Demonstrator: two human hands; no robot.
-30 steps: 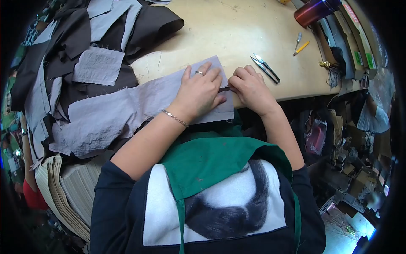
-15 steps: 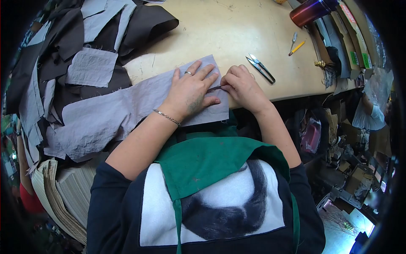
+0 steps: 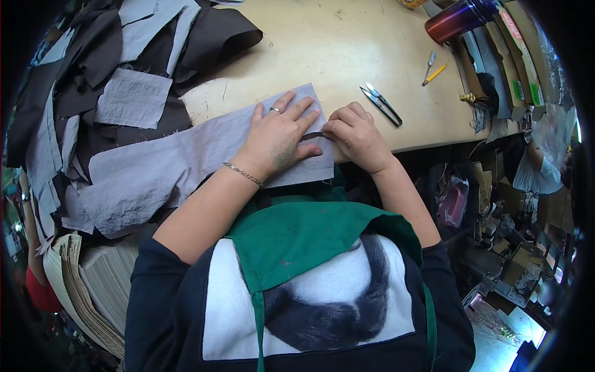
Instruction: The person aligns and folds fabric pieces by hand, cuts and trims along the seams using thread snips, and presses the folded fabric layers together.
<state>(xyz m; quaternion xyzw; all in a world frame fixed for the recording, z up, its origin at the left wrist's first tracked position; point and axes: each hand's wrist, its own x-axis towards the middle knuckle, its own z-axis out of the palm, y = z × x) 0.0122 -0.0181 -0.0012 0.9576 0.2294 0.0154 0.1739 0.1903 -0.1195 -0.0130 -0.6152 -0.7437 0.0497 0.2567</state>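
Observation:
A long piece of wrinkled grey fabric point(image 3: 139, 180) lies across the table's front edge. My left hand point(image 3: 277, 133) rests flat on its right end, fingers spread, wearing a ring and a chain bracelet. At the fabric's right edge, my right hand point(image 3: 356, 137) is closed in a pinch on a narrow dark strip point(image 3: 313, 134). This strip runs over the grey fabric toward my left thumb; its end inside the pinch is hidden. Just beyond my right hand lie thread snips point(image 3: 381, 105), blades pointing away from me.
Dark and grey fabric pieces point(image 3: 99, 49) are heaped at the left, above a thick stack of cream sheets point(image 3: 99, 279). A yellow pencil point(image 3: 434, 75), a small pointed tool point(image 3: 430, 60) and a metallic tumbler point(image 3: 457, 22) lie at the right. Boxes point(image 3: 520, 49) line the right side.
My right hand has shifted slightly toward me, still pinching. More of the dark strip shows between the hands. My left hand stays flat in nearly the same spot.

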